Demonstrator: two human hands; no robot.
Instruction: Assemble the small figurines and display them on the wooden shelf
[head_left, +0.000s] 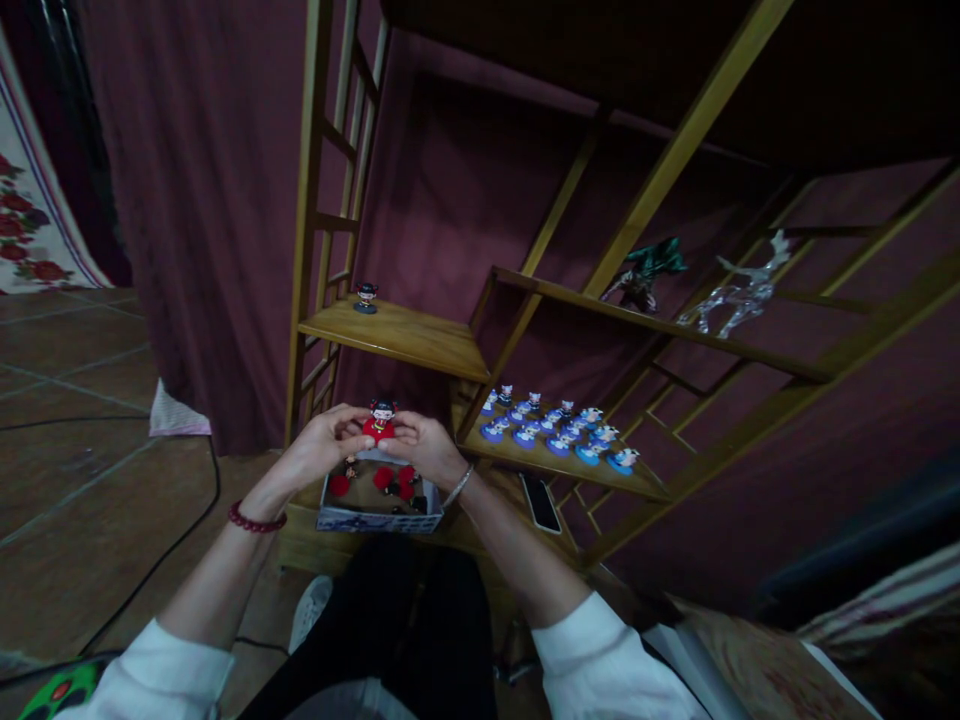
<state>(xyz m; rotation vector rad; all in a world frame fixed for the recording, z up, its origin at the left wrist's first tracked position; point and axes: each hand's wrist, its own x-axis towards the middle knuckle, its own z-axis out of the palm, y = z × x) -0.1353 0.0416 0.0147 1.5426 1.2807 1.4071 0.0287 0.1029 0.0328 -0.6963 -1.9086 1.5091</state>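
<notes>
Between my two hands is a small red figurine [382, 422] with black hair, held upright above an open box. My left hand [335, 440] grips it from the left, fingers closed on its side. From the right, my right hand [421, 442] pinches its other side. Below, the box [352, 522] holds several more red and black figurine pieces [401, 480]. One dark-haired figurine [365, 298] stands on the upper left wooden shelf [409, 338], ahead of my hands.
Rows of purple and blue figurines [559, 430] fill the lower right shelf. A phone [541, 503] lies below them. Higher right, a dark green ornament [649, 272] and a clear deer-shaped ornament [739, 295] stand on a shelf. A black cable [180, 550] crosses the floor at left.
</notes>
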